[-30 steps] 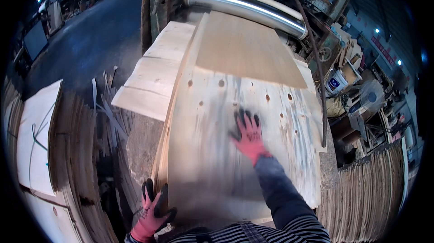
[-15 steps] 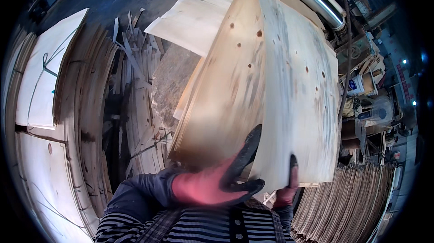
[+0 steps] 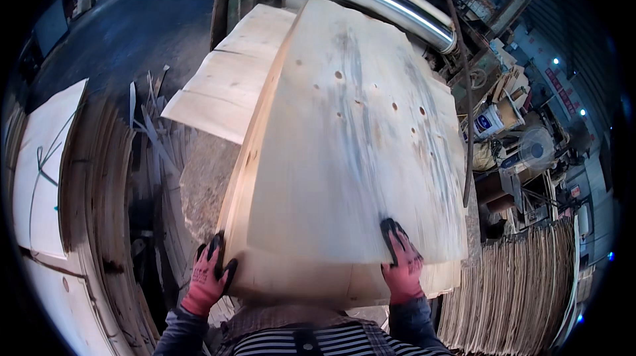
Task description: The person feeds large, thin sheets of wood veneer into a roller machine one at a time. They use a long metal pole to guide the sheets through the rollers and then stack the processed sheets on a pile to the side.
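Note:
A wide, pale wood veneer sheet (image 3: 331,177) with dark knots and grey streaks lies over a stack of veneer sheets (image 3: 291,280) in front of me. My left hand (image 3: 209,275), in a red glove with black fingertips, is at the stack's near left corner, its thumb apart from the fingers. On the top sheet's near edge rests my right hand (image 3: 402,260), gloved alike, with its fingers stretched out over the surface. Whether its thumb goes under the edge is hidden.
Another veneer sheet (image 3: 232,68) lies beyond the stack's left side. A shiny metal roller (image 3: 377,1) crosses the far end. Bundled veneer (image 3: 46,164) stands at left, stacked sheets (image 3: 513,290) at right. A fan (image 3: 535,149) and white bucket (image 3: 487,124) are further right.
The raised left part of the top sheet has come down flat. My left hand has moved from the middle to the left corner. The view has shifted.

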The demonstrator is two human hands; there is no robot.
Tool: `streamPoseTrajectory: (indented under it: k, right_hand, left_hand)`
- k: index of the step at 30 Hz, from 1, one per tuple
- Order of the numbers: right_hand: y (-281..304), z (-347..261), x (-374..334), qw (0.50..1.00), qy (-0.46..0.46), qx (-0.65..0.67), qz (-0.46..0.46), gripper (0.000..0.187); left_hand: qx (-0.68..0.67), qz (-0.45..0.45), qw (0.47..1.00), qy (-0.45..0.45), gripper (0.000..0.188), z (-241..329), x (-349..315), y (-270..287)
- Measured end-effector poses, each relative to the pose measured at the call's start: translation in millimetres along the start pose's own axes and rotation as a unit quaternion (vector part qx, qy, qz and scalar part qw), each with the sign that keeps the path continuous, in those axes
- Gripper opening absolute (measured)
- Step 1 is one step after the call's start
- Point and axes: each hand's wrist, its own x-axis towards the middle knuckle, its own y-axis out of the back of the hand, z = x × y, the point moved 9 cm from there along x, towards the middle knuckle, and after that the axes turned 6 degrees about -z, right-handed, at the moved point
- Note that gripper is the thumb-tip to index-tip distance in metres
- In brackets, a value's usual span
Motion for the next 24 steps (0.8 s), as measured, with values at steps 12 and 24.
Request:
streamPoseTrajectory:
  k: [12,24]
  right_hand:
    - [-56,61,198,0.996,0.022,0.013,0.09,0.058]
    - [-69,-2,202,0.992,0.094,-0.068,0.043,0.066]
  left_hand:
    - [-0.44,-0.034,0.884,0.156,0.043,-34,4,-33]
    - [-0.463,-0.046,0.878,0.114,0.042,-79,-17,-63]
